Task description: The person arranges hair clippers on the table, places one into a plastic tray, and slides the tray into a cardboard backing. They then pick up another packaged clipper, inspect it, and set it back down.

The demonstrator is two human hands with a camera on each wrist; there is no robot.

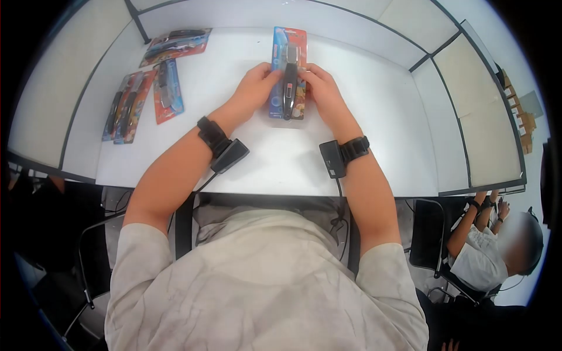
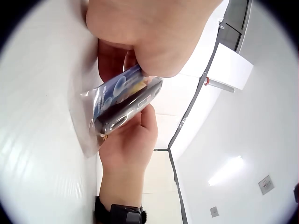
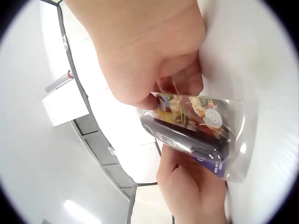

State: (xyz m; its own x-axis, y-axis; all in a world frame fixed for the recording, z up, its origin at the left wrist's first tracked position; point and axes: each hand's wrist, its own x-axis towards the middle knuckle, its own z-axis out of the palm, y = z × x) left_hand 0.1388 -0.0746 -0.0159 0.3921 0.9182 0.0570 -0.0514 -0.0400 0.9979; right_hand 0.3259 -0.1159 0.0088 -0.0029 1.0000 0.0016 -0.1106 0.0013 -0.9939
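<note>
A blister pack [image 1: 289, 88] with a black-handled, grey-headed utensil inside lies between both hands near the middle of the white table. Its card is blue on one side and red on the other, with food pictures. My left hand [image 1: 255, 88] grips the pack's left edge, thumb in front and fingers behind. On the opposite edge, my right hand [image 1: 325, 90] holds it the same way. Up close, the left wrist view shows the clear plastic lower end [image 2: 88, 121] right at the tabletop. The right wrist view shows the black handle [image 3: 187, 140] under the plastic, with fingertips partly hidden behind the card.
To the left lie several similar packs: one group [image 1: 126, 108] at far left, a single pack [image 1: 168, 93] beside it, and more [image 1: 175, 45] at the back. Low partition walls [image 1: 281, 22] enclose the table [image 1: 374, 152]. Another person [image 1: 486, 251] sits at far right.
</note>
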